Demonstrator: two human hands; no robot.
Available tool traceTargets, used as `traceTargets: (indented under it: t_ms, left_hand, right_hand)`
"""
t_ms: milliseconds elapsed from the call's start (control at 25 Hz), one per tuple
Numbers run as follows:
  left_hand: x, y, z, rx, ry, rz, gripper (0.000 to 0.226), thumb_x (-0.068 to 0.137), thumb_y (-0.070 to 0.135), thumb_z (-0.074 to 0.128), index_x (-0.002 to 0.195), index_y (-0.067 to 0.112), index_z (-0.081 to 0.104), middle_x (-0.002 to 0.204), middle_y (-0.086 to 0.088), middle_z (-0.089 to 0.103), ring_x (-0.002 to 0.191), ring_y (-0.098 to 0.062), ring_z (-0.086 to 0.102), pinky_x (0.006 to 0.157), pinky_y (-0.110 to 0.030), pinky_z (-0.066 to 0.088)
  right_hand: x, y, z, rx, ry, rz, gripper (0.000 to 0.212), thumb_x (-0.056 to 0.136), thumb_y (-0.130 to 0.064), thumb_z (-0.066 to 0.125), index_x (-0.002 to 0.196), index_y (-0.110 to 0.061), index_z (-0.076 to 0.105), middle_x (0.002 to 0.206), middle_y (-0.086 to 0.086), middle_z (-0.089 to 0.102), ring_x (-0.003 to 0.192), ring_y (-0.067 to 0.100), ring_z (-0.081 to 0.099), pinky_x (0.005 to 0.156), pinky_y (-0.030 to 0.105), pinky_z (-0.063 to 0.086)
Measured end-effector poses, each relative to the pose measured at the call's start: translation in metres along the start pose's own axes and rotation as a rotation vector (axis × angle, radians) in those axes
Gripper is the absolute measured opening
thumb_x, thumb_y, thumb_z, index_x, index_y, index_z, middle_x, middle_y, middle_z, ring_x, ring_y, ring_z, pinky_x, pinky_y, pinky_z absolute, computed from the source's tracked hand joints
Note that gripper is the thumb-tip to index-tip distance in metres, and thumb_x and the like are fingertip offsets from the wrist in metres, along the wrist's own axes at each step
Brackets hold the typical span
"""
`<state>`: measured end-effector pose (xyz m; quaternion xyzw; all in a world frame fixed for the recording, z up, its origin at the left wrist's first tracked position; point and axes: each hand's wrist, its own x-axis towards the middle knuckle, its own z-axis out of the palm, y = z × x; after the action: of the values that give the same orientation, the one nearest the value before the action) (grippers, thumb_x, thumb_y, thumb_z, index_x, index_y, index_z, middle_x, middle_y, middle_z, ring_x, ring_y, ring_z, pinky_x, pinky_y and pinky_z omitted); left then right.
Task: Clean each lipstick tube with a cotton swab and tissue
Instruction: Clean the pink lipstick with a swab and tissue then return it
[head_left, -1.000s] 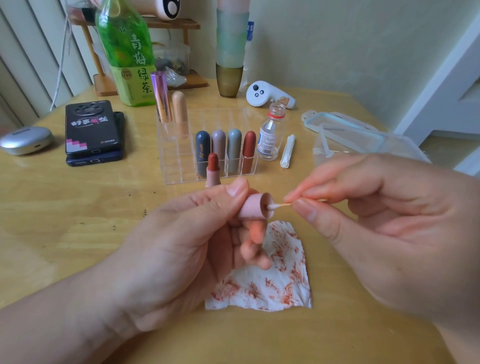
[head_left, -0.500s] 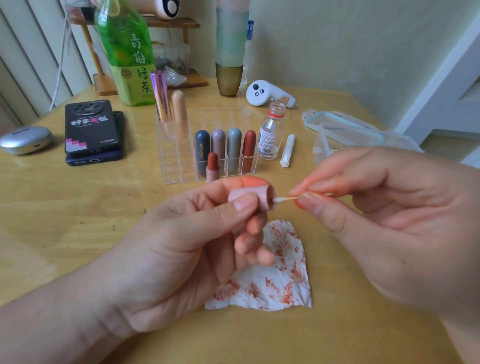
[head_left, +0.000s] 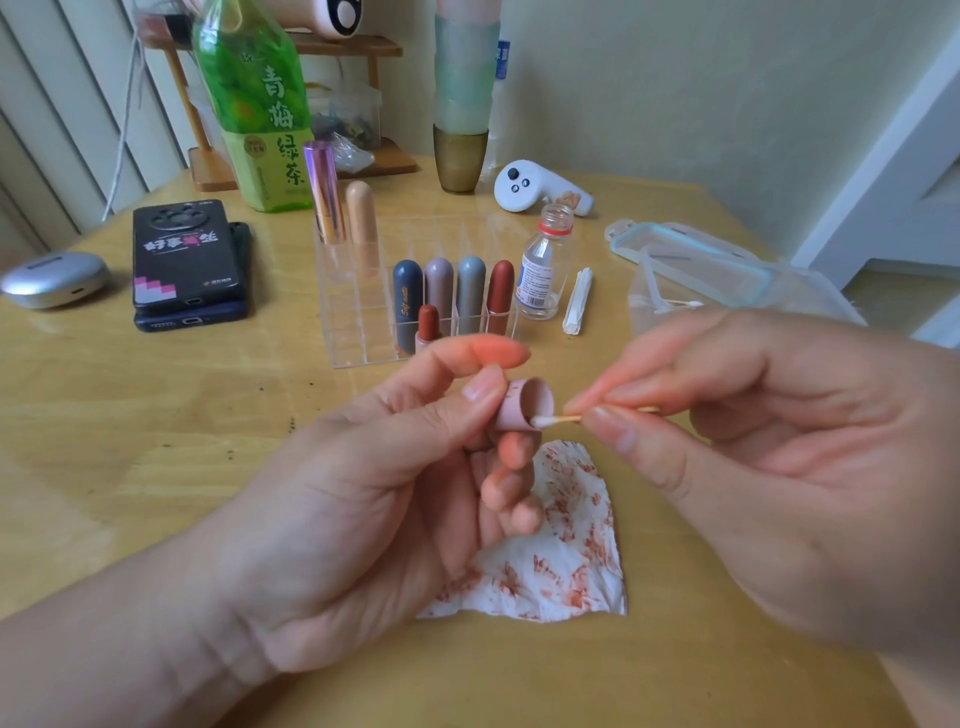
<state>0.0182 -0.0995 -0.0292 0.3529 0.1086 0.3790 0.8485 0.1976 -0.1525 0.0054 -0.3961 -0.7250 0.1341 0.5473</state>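
1 person, 2 bare hands. The left hand (head_left: 363, 493) sits left of the tissue (head_left: 571, 545), with a bare forearm running off toward the frame's lower left; fine creases cross the wrist. Its thumbnail is short and rounded. Reddish-brown smears mark at least 2 of its fingertips (head_left: 515, 448), just above the tissue's top edge. The right hand (head_left: 779, 467), right of the tissue, is bare too, slightly blurred, thumbnail short; bare wrist below it.

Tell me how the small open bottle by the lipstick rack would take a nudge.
The bottle stands tall on a narrow base, so it would probably tip easily. With no cap on, its contents could spill.
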Motion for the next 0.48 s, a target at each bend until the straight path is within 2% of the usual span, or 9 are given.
traceTargets:
  t_ms: [80,160,200,320,400,440,480]
  left_hand:
    - [0.001,0.0,-0.004,-0.033,-0.027,-0.017,0.015,0.095,0.011,0.059,0.108,0.005,0.063,0.08,-0.01,0.06,0.06,-0.015,0.049,0.061,-0.031,0.05]
    - [0.002,-0.001,-0.004,-0.024,-0.047,-0.048,0.015,0.096,0.013,0.058,0.106,0.002,0.063,0.078,-0.008,0.058,0.06,-0.014,0.046,0.062,-0.03,0.05]
    - [0.002,0.0,-0.005,-0.023,-0.06,-0.072,0.016,0.096,0.013,0.059,0.106,0.001,0.063,0.078,-0.008,0.055,0.06,-0.013,0.044,0.063,-0.03,0.05]
    - [0.002,0.004,-0.006,-0.032,-0.11,-0.149,0.017,0.096,0.009,0.058,0.107,-0.002,0.062,0.077,-0.006,0.048,0.061,-0.011,0.043,0.068,-0.03,0.052]
    - [0.002,0.005,-0.007,-0.07,-0.129,-0.187,0.017,0.097,0.011,0.056,0.107,-0.001,0.064,0.075,-0.005,0.047,0.059,-0.01,0.045,0.069,-0.03,0.053]
    - [0.002,0.006,-0.008,-0.092,-0.139,-0.206,0.018,0.098,0.013,0.055,0.106,0.0,0.064,0.074,-0.004,0.047,0.058,-0.01,0.046,0.069,-0.031,0.053]
    - [0.002,0.006,-0.008,-0.107,-0.145,-0.223,0.02,0.1,0.017,0.054,0.106,0.001,0.065,0.073,-0.004,0.046,0.057,-0.01,0.046,0.069,-0.031,0.052]
  right_hand:
    - [-0.001,0.002,-0.003,-0.019,-0.004,0.03,0.015,0.08,-0.003,0.074,0.076,-0.013,0.064,0.083,0.001,0.073,0.071,0.03,0.064,0.058,0.045,0.041]
    - [0.002,0.007,-0.005,-0.085,-0.001,0.02,0.015,0.083,-0.008,0.074,0.078,-0.019,0.064,0.085,-0.003,0.073,0.069,0.026,0.062,0.058,0.036,0.04]
    - [0.002,0.009,-0.006,-0.121,-0.014,0.006,0.014,0.085,-0.013,0.073,0.079,-0.022,0.064,0.086,-0.005,0.072,0.07,0.025,0.061,0.059,0.036,0.04]
    - [0.002,0.011,-0.007,-0.193,-0.062,0.013,0.008,0.087,-0.029,0.068,0.08,-0.031,0.065,0.091,-0.014,0.071,0.076,0.024,0.064,0.064,0.046,0.045]
    - [0.005,0.016,-0.009,-0.224,-0.053,0.0,0.008,0.09,-0.033,0.066,0.082,-0.034,0.068,0.089,-0.013,0.071,0.075,0.02,0.064,0.064,0.043,0.046]
    - [0.01,0.017,-0.009,-0.226,-0.11,0.063,0.014,0.091,-0.043,0.065,0.081,-0.035,0.07,0.086,-0.013,0.072,0.072,0.016,0.064,0.065,0.04,0.047]
    - [0.013,0.018,-0.011,-0.232,-0.203,0.192,0.029,0.083,-0.064,0.063,0.075,-0.038,0.072,0.081,-0.015,0.072,0.07,0.013,0.065,0.067,0.038,0.05]
